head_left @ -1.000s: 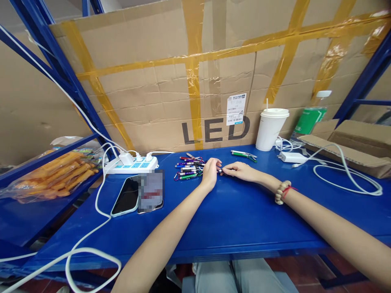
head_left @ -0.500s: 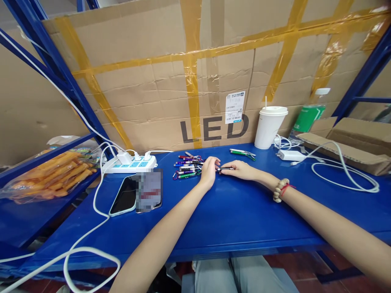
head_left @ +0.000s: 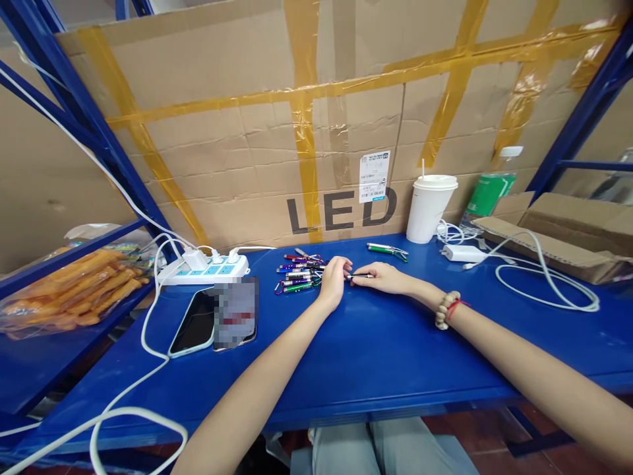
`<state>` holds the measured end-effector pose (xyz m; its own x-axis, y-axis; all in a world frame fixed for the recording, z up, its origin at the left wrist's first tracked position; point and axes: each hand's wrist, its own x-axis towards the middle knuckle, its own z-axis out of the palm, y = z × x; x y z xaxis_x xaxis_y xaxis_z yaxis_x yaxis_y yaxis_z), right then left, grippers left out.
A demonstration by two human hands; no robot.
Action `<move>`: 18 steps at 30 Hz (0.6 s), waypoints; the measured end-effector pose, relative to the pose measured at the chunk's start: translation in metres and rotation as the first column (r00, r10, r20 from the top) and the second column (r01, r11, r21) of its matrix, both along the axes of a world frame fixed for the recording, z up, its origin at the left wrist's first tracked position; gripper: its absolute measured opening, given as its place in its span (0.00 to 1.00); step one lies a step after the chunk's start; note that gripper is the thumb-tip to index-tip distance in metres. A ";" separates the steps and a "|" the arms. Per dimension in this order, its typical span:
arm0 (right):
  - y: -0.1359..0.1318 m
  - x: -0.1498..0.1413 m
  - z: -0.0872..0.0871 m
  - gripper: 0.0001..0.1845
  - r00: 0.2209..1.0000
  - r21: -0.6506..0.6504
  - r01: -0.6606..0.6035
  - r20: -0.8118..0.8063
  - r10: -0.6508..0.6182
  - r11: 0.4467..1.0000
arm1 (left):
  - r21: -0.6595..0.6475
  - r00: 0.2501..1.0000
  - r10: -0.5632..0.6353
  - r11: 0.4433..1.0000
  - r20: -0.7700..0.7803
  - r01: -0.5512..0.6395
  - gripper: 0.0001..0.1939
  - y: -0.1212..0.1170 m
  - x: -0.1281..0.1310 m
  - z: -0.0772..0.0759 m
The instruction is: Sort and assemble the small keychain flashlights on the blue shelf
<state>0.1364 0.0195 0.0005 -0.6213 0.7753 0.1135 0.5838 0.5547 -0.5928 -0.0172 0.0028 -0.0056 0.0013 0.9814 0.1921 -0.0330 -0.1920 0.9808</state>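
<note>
A slim black keychain flashlight [head_left: 364,276] lies between my two hands, low over the blue table. My right hand [head_left: 390,278] pinches it between thumb and fingers. At its other end, my left hand [head_left: 334,282] has curled fingers closed around the tip; the back of the hand hides part of them. Just left of that hand is a pile of similar flashlights [head_left: 299,287] in purple, blue, red, black, silver and green, some with small carabiner clips. Behind my right hand, a silver and a green flashlight [head_left: 386,250] lie side by side, apart from the pile.
Two phones [head_left: 194,323] lie at left before a white power strip [head_left: 208,270] with cables. At the back right stand a white paper cup [head_left: 429,210] and a bottle [head_left: 492,191]. A white charger [head_left: 462,253] and an open cardboard box [head_left: 558,244] are farther right. Cardboard [head_left: 237,165] walls the back.
The camera view has shifted slightly, moving the scene a little to the left. Both hands keep nearly the same position around the black flashlight.
</note>
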 end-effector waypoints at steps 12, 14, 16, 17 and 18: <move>0.000 0.000 -0.003 0.24 1.000 0.021 0.014 0.008 -0.014 1.000 | -0.003 1.000 -0.024 1.000 -0.010 0.024 0.10 -0.002 0.000 0.003; 0.001 0.001 -0.005 0.25 1.000 0.020 0.029 -0.009 -0.029 0.999 | -0.005 1.000 -0.018 1.000 -0.011 0.018 0.10 -0.003 0.000 0.003; 0.002 0.001 -0.007 0.27 0.998 0.021 0.065 -0.005 -0.065 0.998 | -0.006 1.000 -0.015 1.000 -0.014 0.015 0.10 -0.003 0.000 0.003; 0.003 0.002 -0.007 0.28 0.997 0.021 0.078 -0.001 -0.078 0.997 | -0.006 1.000 -0.015 1.000 -0.016 0.015 0.10 -0.003 0.000 0.003; 0.003 0.002 -0.008 0.27 0.997 0.020 0.081 -0.001 -0.081 0.996 | -0.007 1.000 -0.015 1.000 -0.018 0.015 0.10 -0.003 -0.001 0.003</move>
<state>0.1383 0.0229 -0.0075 -0.5561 0.8209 0.1297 0.6274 0.5171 -0.5822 -0.0178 -0.0002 -0.0029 0.0195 0.9826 0.1849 -0.0180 -0.1845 0.9827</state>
